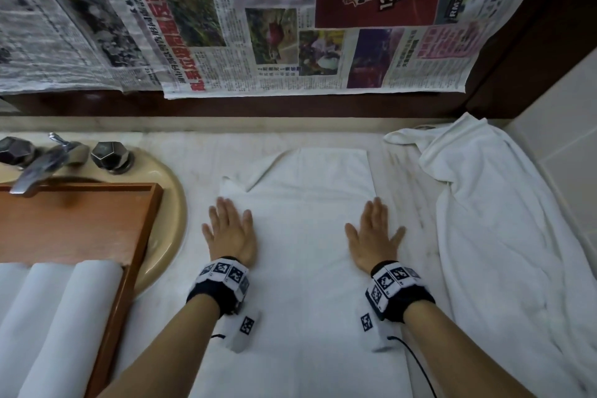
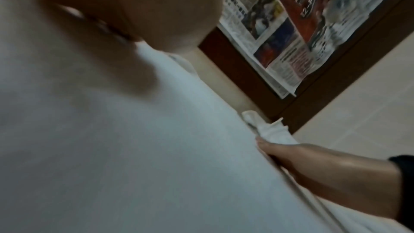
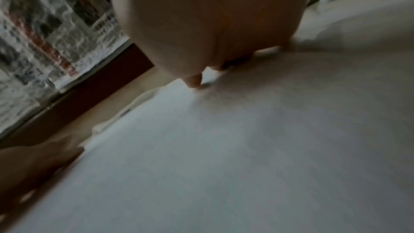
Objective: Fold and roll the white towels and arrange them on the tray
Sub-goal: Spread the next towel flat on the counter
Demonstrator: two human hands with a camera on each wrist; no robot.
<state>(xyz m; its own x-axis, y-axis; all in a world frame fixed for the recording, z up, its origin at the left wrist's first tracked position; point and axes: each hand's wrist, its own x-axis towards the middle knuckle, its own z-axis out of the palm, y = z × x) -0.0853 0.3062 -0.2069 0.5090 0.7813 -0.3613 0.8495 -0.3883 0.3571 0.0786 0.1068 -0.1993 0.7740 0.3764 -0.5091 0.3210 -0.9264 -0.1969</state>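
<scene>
A folded white towel (image 1: 307, 220) lies flat on the bench (image 1: 403, 178). The left hand (image 1: 231, 233) and right hand (image 1: 374, 234) press on it palm down with fingers straight, one near each side edge. Left of it a wooden tray (image 1: 80, 220) sits over the sink (image 1: 171, 203), below the tap (image 1: 42, 168), holding rolled towels (image 1: 58, 317). On the right a loose towel (image 1: 491, 220) sprawls against the tiled wall (image 1: 555, 126). Newspaper (image 1: 258, 26) hangs along the back edge.
</scene>
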